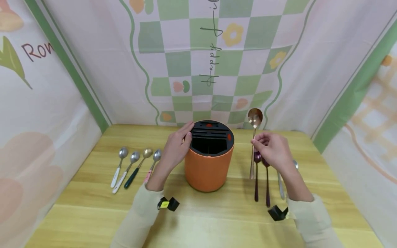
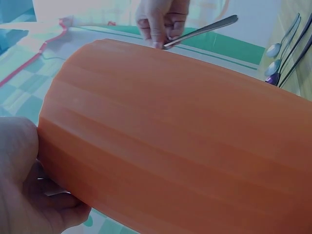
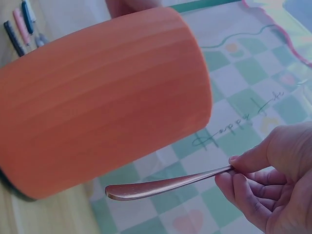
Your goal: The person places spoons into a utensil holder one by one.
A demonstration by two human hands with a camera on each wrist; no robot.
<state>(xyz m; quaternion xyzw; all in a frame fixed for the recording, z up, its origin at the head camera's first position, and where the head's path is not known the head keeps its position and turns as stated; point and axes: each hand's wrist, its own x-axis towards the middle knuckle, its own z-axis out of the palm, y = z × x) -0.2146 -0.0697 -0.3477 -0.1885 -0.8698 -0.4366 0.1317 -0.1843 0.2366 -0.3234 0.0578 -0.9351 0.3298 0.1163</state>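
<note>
An orange utensil holder (image 1: 208, 174) with a black slotted lid (image 1: 214, 132) stands upright on the table. My left hand (image 1: 177, 146) holds it at the upper left rim, with fingers and thumb at the lid's edge. To the right of the holder, my right hand (image 1: 271, 150) pinches a copper-coloured spoon (image 1: 255, 117) partway along its handle. The spoon is upright, bowl at the top, its handle end (image 3: 146, 189) pointing down below the fingers. Two purple spoons (image 1: 256, 179) lie below my right hand, their bowls partly covered by it in the head view.
Left of the holder lie several spoons with white, dark green (image 1: 131, 178) and pink handles. Silver spoons (image 1: 281, 186) lie at the right, partly behind my right wrist. A patterned cloth (image 1: 204, 62) hangs along the table's back edge, with further cloth at both sides.
</note>
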